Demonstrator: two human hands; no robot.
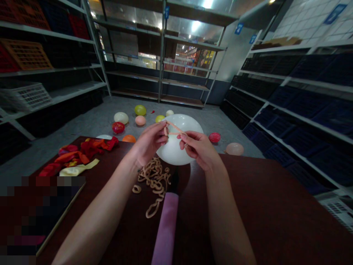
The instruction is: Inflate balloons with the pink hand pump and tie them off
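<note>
A large white inflated balloon (179,141) is held above the dark red table (261,198), just past its edge. My left hand (150,141) pinches the balloon's tied end, and a tan rubber cord (175,127) runs across to my right hand (198,149), whose fingers grip that cord. A tangled pile of the same tan cord (153,180) lies on the table below my hands. Nearest my left forearm, a pink cylindrical hand pump (165,230) lies on the table with its black end towards the balloon.
Limp balloons in red, orange and yellow (78,156) lie at the table's left, next to a pixelated dark object (35,217). Several inflated balloons (140,117) rest on the grey floor beyond. Metal shelves holding crates (298,106) line both sides.
</note>
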